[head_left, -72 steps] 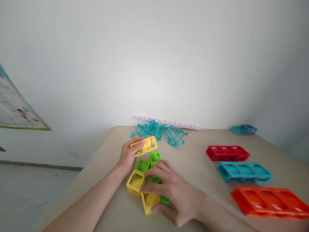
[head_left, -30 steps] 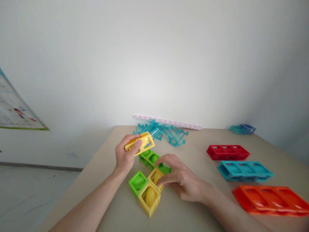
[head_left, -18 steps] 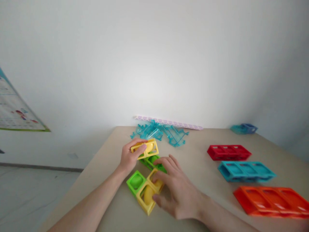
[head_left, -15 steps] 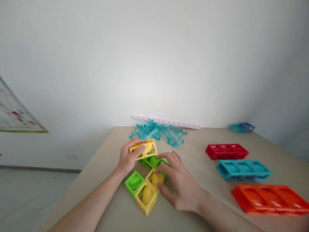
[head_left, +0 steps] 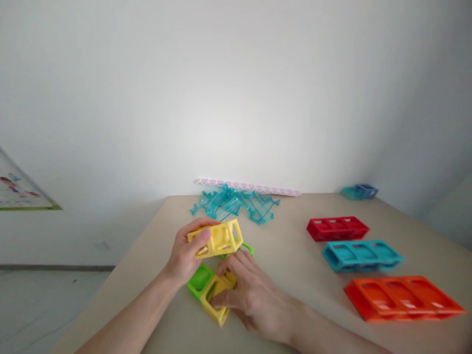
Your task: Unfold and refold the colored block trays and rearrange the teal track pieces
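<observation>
Yellow block [head_left: 217, 239], where is it?
— Lifted above the bench [head_left: 287, 255], pinched in the grip of the left hand [head_left: 183, 255]: thumb in front, fingers behind.
— And the right hand [head_left: 250, 300]?
— Its fingers lie over the yellow and green cluster [head_left: 204, 290] on the bench, just under the block. Whether they clamp it or only press, I cannot tell.
— How to handle it well?
— I think: hold the cluster steady and keep the block level, gripped by its edges.
— Anything in the way?
— A green piece [head_left: 246, 247] just behind. The clear teal pieces [head_left: 232, 206] lie farther back; the red frame [head_left: 337, 228], blue frame [head_left: 361, 254] and orange frame [head_left: 403, 297] lie well apart, to the right.
</observation>
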Action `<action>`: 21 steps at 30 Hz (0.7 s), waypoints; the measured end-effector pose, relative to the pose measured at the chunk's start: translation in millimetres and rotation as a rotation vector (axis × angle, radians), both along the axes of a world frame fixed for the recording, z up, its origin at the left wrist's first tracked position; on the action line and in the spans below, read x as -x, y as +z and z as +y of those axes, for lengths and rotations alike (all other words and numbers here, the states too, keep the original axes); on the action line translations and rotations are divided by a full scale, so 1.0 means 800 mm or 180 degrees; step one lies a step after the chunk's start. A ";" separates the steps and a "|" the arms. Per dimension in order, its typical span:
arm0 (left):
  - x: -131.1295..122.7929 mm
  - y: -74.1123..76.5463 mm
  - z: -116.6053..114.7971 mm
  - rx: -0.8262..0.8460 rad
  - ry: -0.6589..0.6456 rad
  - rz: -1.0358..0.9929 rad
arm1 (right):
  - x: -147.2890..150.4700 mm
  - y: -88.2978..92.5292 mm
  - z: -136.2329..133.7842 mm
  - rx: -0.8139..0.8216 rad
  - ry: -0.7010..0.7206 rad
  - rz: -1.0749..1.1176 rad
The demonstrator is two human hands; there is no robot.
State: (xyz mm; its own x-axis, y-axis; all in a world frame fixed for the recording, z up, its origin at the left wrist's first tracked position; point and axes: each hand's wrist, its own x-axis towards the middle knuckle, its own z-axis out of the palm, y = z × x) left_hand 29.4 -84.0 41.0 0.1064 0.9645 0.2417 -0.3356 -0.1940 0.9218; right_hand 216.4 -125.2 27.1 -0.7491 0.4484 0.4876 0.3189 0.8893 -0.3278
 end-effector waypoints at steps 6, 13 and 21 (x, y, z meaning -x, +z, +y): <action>-0.003 -0.007 -0.002 0.0020 -0.0171 0.0870 | 0.004 -0.014 0.005 0.0418 0.0015 0.0532; -0.006 -0.003 -0.006 -0.0079 -0.0036 0.0992 | -0.001 -0.019 0.011 0.0621 0.0309 0.0937; 0.002 0.015 -0.005 0.0281 -0.0073 -0.0382 | 0.002 0.000 0.002 0.0088 -0.0035 0.0185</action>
